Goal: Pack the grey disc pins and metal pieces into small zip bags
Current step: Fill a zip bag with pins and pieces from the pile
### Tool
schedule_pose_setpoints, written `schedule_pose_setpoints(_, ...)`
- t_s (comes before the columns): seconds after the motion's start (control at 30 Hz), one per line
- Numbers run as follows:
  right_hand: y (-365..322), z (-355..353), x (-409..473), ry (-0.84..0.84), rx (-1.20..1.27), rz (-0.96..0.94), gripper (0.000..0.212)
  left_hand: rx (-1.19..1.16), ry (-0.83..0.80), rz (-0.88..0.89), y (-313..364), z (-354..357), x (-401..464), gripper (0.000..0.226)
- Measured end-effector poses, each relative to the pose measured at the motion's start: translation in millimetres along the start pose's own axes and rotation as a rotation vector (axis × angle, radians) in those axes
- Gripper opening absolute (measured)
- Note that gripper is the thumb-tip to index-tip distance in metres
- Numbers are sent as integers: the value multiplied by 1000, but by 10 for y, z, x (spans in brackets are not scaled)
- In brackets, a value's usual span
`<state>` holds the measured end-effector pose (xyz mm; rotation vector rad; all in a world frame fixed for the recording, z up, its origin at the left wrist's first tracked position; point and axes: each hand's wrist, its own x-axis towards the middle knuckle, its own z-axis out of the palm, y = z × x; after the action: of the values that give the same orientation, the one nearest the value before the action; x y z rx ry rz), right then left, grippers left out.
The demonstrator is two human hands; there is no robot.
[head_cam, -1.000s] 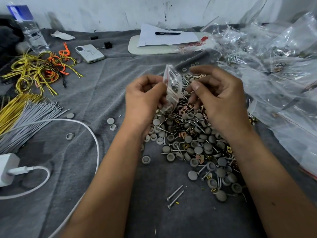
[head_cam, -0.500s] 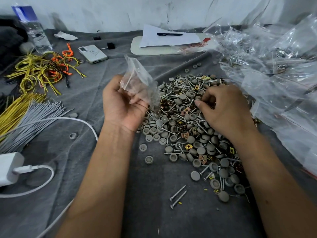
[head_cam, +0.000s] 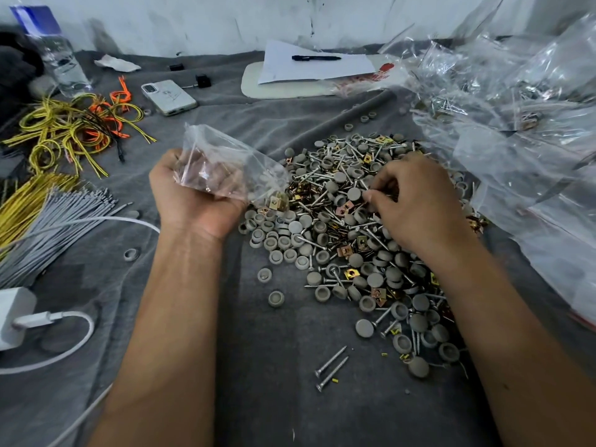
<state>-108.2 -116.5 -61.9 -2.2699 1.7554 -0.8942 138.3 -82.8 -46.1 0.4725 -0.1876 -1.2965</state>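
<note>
A heap of grey disc pins, screws and gold metal clips (head_cam: 351, 227) lies on the grey cloth in the middle. My left hand (head_cam: 190, 201) holds a small clear zip bag (head_cam: 225, 162) at the heap's left edge, palm up, fingers curled behind the plastic. A gold clip shows at the bag's lower corner. My right hand (head_cam: 416, 201) rests on top of the heap with fingers curled down among the pieces; what the fingertips pinch is hidden.
A mound of clear zip bags (head_cam: 522, 130) fills the right side. Yellow and orange wires (head_cam: 74, 130), grey ties (head_cam: 48, 227), a white charger with cable (head_cam: 16, 317), a phone (head_cam: 169, 96), a water bottle (head_cam: 61, 56) and paper with a pen (head_cam: 316, 64) lie around. Two loose screws (head_cam: 330, 366) lie near me.
My hands have parted. The left hand carried the bag down and left and now holds it palm up. The right hand dropped onto the heap and digs among the pieces.
</note>
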Motion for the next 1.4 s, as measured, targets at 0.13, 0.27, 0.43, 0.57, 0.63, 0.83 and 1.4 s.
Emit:
schedule_pose_setpoints(0.13,-13,-16,-1,40,137,12,9,-87,-115,37,34,42,-42,26)
schedule_pose_setpoints(0.27,-33,-36,-15,75,244,18,13,52,-243,53,66,87,-54,24)
schedule_pose_setpoints(0.43,-63,-59,-35,111,395,-30,11,1163,-8,305,-384,152,-99,24)
schedule_pose_setpoints(0.57,-97,-68,-47,111,435,-90,15,1432,-17,391,-652,126,-111,13)
schedule_pose_setpoints(0.63,-128,-71,-60,133,460,-116,16,1456,-18,455,-683,136,-87,19)
schedule_pose_setpoints(0.83,-170,-57,-79,104,418,-212,13,1465,-80,562,-751,169,-130,14)
schedule_pose_setpoints(1.4,-163,-53,-80,84,323,-289,18,1365,-160,633,-770,211,-172,15)
